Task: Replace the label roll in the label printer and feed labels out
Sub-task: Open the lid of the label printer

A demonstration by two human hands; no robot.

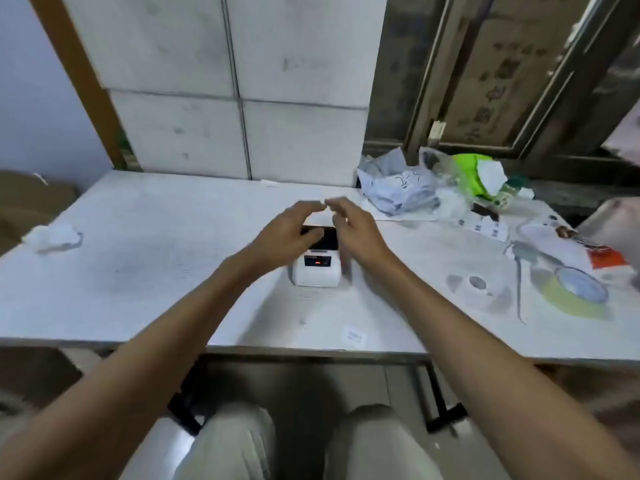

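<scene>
My left hand and right hand hover with each grip spread, holding nothing. Just beneath them sits the white label printer, dark lid raised, display lit orange.

A crumpled white tissue lies at the white table's left, while plastic bags, a green packet and a tape roll crowd its right.

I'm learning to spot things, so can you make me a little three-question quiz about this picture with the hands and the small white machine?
1. True or false: both hands are over the label printer.
2. Which side of the table has the tape rolls: A left, B right?
3. What lies at the table's far left?

Key:
1. True: left hand and right hand are open above it.
2. B: tape rolls.
3. A crumpled white wad.
</scene>
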